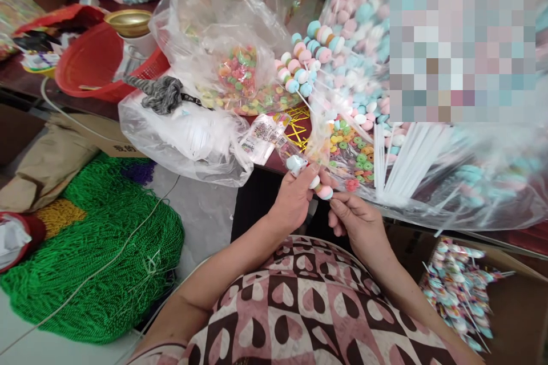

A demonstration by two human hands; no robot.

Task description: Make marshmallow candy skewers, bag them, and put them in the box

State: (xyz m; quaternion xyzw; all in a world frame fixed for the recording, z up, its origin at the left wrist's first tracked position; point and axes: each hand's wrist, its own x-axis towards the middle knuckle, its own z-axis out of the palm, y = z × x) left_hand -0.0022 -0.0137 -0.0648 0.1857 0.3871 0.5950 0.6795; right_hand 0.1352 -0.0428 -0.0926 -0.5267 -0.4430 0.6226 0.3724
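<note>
At table edge [276,161] | left hand [296,198] closed around candy skewer [324,191] | right hand [356,218] pinching its end

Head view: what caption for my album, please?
Left hand grips a row of sweets, right hand at its end, near a bag of pink and blue ones.

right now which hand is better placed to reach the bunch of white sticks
Probably the right hand: it's nearer the white sticks, while the left hand grips the candy skewer.
</note>
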